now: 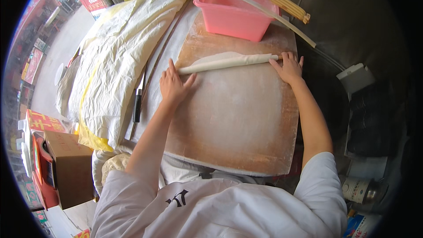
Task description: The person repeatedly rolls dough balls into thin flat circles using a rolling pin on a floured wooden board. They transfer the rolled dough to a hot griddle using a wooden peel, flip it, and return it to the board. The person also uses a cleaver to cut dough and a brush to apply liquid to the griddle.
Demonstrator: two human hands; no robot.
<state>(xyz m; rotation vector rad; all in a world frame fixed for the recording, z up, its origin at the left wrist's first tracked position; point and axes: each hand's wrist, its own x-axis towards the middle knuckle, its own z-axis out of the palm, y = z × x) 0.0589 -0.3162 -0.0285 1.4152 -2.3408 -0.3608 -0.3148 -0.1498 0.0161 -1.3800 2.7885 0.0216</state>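
A sheet of pale dough [228, 62] is wound around a wooden rolling pin [280, 57] across the far half of a floured wooden board [231, 115]. A loose flap of the sheet lies flat on the roll's far side. My left hand [175, 84] holds the roll's left end, thumb and fingers spread to either side; the pin's tip there is hidden. At the other end, near the board's right edge, my right hand [289, 67] lies over the bare wood of the pin, its thumb against the dough.
A pink plastic tub [236, 19] stands at the board's far end, with a pale strip [257, 6] and a straw brush [277, 0] across it. Left lie a black-handled knife [137, 105], a thin dark rod [158, 59] and a white cloth [112, 56]. A cardboard box [71, 168] stands nearer.
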